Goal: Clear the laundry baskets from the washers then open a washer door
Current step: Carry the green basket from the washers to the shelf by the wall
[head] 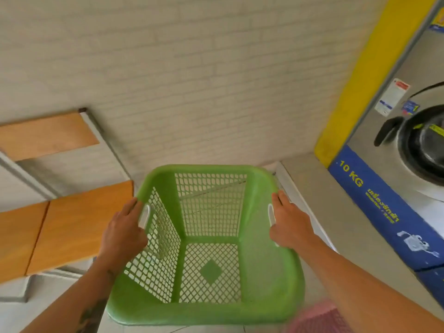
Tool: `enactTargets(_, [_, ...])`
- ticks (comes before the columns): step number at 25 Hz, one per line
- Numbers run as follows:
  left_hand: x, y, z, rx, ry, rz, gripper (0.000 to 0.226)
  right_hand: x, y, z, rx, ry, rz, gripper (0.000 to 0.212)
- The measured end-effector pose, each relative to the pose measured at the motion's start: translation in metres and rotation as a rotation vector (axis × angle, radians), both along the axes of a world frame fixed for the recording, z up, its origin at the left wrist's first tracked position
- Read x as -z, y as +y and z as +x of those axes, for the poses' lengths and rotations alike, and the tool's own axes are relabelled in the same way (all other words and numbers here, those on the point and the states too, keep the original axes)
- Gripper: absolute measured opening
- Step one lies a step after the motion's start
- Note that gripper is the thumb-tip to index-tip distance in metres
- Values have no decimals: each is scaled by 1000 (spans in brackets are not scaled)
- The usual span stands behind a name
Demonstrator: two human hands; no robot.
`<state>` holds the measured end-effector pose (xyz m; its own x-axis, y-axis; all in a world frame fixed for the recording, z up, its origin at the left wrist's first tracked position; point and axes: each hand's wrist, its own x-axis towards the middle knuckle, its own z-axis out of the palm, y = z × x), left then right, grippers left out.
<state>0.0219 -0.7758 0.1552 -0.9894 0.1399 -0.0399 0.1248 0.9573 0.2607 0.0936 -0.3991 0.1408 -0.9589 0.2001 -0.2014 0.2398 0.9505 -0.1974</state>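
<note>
We see a green lattice-patterned basket at centre, a pink basket at lower right, a yellow and blue washer at right, orange shelves at left.

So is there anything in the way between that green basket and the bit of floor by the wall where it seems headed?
Nothing visible blocks it. Both hands, left and right, hold the empty green basket by its side handles, and the floor strip beyond it looks bare. A pink basket sits near the lower right corner, behind its path.
</note>
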Motion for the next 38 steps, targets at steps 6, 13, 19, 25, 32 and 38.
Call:
enactTargets(6, [-53, -170, 118, -355, 64, -52, 77, -49, -160, -5, -322, 56, -19, 84])
enactTargets(13, [-105, -378, 294, -655, 211, -73, 76, -87, -405, 49, -602, 165, -62, 78])
enactTargets(19, [-139, -532, 403, -823, 274, -66, 81, -124, -596, 91, -765, 196, -126, 100])
enactTargets(25, [-136, -658, 440, -948, 273, -78, 79, -128, -757, 83, -917, 228, -124, 92])
enactTargets(32, [-120, -810, 390, -1066, 230, -161, 75, -100, -951, 9, -1045, 158, -153, 91])
enactTargets(38, [-107, -941, 353, -1124, 198, -172, 77, -106, -1101, -41, -1164, 163, -128, 76])
